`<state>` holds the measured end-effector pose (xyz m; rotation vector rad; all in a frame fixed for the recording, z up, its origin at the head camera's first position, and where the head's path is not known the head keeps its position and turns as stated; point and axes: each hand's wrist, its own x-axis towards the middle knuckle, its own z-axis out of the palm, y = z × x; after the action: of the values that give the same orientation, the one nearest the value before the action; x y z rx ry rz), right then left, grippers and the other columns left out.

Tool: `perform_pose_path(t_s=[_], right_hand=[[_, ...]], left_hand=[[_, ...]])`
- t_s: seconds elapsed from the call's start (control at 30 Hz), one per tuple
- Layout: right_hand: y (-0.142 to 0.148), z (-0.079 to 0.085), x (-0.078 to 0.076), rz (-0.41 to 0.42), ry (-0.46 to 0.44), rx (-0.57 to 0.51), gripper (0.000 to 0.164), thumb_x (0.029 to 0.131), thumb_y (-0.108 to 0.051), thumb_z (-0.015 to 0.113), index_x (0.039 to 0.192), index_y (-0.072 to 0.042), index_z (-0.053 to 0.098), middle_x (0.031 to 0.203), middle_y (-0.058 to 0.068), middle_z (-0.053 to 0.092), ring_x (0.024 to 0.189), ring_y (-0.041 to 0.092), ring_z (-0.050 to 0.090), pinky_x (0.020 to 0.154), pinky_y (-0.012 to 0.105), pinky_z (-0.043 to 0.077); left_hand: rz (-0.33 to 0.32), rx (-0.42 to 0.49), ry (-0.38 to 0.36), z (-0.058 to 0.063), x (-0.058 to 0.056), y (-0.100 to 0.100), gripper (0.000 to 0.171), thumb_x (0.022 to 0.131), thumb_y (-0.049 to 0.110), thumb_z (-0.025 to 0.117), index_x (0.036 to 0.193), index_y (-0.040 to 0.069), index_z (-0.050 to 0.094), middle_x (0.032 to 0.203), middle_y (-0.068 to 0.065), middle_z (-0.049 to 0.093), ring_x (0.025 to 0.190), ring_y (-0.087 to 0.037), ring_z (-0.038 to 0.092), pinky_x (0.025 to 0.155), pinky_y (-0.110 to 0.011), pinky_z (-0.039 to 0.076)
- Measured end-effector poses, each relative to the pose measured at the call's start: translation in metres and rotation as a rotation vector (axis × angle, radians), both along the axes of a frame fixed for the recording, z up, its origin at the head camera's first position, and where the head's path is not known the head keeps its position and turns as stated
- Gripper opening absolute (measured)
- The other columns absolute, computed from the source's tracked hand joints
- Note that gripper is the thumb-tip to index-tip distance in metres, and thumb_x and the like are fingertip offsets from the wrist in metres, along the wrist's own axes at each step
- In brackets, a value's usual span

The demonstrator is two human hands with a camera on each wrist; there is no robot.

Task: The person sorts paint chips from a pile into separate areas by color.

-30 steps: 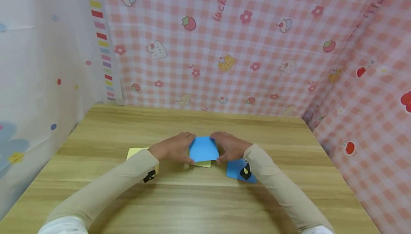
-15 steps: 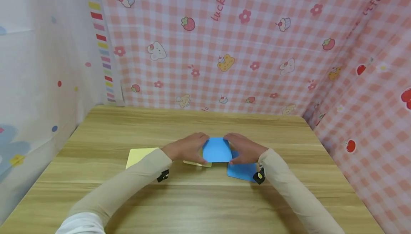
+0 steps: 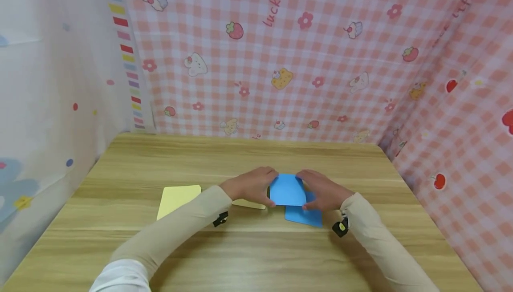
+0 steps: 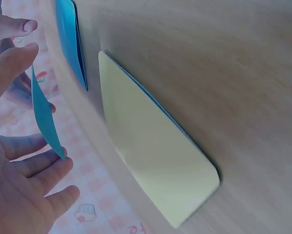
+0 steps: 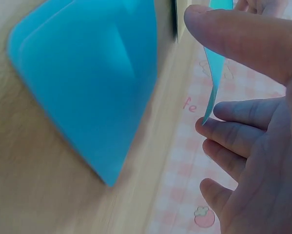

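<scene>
Both L hand (image 3: 251, 186) & R hand (image 3: 326, 193), half-curled, pinch our blue card (image 3: 287, 190) above the table (image 3: 248, 256). Prob. light & bendy; we'd grip corners gently.

Soft shadows fall on the evenly lit table (image 3: 248, 256), while both wrist views look hazy.

the table (image 3: 248, 256) is wood-grained. on it lie, left to right, a yellow card (image 3: 179, 198), another yellow card (image 3: 247, 203) and a blue card (image 3: 303, 217).

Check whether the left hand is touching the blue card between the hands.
Touching: the left wrist view shows the left hand with fingertips against the blue card.
</scene>
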<state>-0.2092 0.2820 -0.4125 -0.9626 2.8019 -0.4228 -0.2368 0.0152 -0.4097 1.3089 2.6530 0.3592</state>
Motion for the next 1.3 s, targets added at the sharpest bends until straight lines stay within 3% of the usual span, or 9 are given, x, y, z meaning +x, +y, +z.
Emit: perform_pose_path(t_s=[0.63, 0.93, 1.3], right_hand=[[0.045, -0.008, 0.03, -0.064, 0.054, -0.005, 0.086, 0.079, -0.024, 0.088, 0.145, 0.007, 0.043, 0.143, 0.021, 0.052, 0.134, 0.042, 0.045, 0.111, 0.059, 0.038], [0.052, -0.008, 0.032, -0.043, 0.083, -0.007, 0.085, 0.079, -0.025, 0.088, 0.143, 0.007, 0.044, 0.143, 0.023, 0.052, 0.133, 0.045, 0.045, 0.109, 0.06, 0.038], [0.046, -0.016, 0.036, -0.065, 0.031, -0.027, 0.074, 0.079, -0.026, 0.088, 0.136, 0.001, 0.052, 0.142, 0.022, 0.051, 0.134, 0.044, 0.045, 0.109, 0.062, 0.037]], left_hand=[[-0.107, -0.051, 0.058, -0.011, 0.004, 0.053, 0.084, 0.087, 0.051, 0.075, 0.148, 0.002, 0.045, 0.146, -0.011, 0.05, 0.13, -0.022, 0.049, 0.114, -0.03, 0.037], [-0.095, -0.046, 0.003, -0.008, 0.005, 0.057, 0.085, 0.086, 0.05, 0.077, 0.149, 0.003, 0.044, 0.149, -0.012, 0.046, 0.133, -0.022, 0.047, 0.113, -0.029, 0.038], [-0.122, -0.064, -0.023, -0.021, 0.003, 0.056, 0.083, 0.086, 0.048, 0.078, 0.149, 0.003, 0.045, 0.148, -0.012, 0.046, 0.13, -0.021, 0.047, 0.111, -0.027, 0.038]])
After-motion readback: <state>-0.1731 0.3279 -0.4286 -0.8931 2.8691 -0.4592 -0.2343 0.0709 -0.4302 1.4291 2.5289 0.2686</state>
